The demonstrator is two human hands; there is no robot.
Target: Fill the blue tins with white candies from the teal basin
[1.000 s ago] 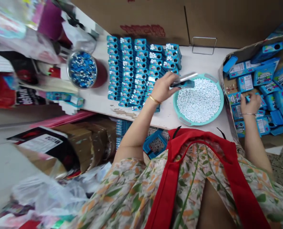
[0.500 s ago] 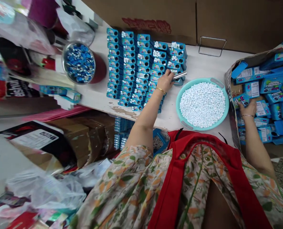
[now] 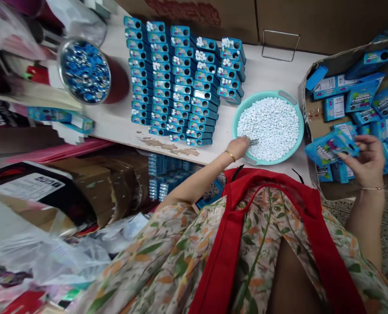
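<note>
My left hand (image 3: 238, 146) is closed around a slim silver metal tool (image 3: 253, 142), whose end reaches into the white candies (image 3: 275, 126) at the left side of a turquoise basin (image 3: 300, 131). Most of the tool is hidden by the fingers. My right hand (image 3: 367, 161) grips a blue printed candy box (image 3: 327, 148) by one end, holding it tilted above the near left part of a cardboard carton (image 3: 307, 87). More blue boxes (image 3: 362, 97) lie jumbled in that carton. Left of the basin, blue boxes (image 3: 180, 74) stand in several rows, some with white candies at their top openings.
A round metal tin (image 3: 61, 78) of blue and silver pieces stands at the table's left. Brown cardboard with a wire handle (image 3: 280, 59) borders the back. Blue packs (image 3: 163, 174) sit below the table edge, beside cardboard boxes (image 3: 92, 183) and plastic bags (image 3: 56, 261).
My left hand has moved from the box rows to the basin, carrying the metal tool into the candies. My right hand has lifted a blue box from the carton. The view has shifted slightly.
</note>
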